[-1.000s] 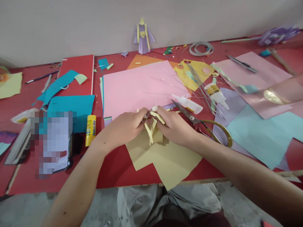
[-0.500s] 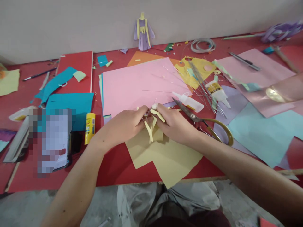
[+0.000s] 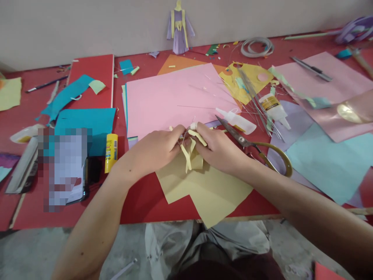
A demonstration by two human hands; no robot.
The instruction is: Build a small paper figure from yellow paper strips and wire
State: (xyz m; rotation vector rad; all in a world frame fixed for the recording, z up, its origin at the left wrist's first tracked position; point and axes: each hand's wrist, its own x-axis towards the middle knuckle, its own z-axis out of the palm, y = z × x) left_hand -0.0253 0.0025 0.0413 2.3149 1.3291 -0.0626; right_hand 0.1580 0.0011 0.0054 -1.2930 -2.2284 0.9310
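My left hand (image 3: 154,149) and my right hand (image 3: 220,149) meet at the middle of the red table (image 3: 140,202). Both pinch a small bundle of pale yellow paper strips (image 3: 189,153) wound on thin wire. The strips hang down between my fingertips over a pale yellow sheet (image 3: 204,186) lying at the table's front edge. A big pink sheet (image 3: 171,101) lies just behind my hands. Scissors with gold handles (image 3: 256,147) rest right of my right hand, and a clear glue bottle (image 3: 237,120) lies beside their blades.
A yellow glue stick (image 3: 111,152), teal paper (image 3: 87,124) and a blurred phone (image 3: 65,171) sit at the left. Thin wires (image 3: 256,101), a second glue bottle (image 3: 275,109), and pink, lilac and light blue sheets cover the right. A purple paper doll (image 3: 180,27) stands against the wall. Another person's arm (image 3: 354,111) reaches in at the right.
My hands stay together on the yellow strips with only small finger movement. The view has tilted down slightly, so the table's things sit higher in the picture.
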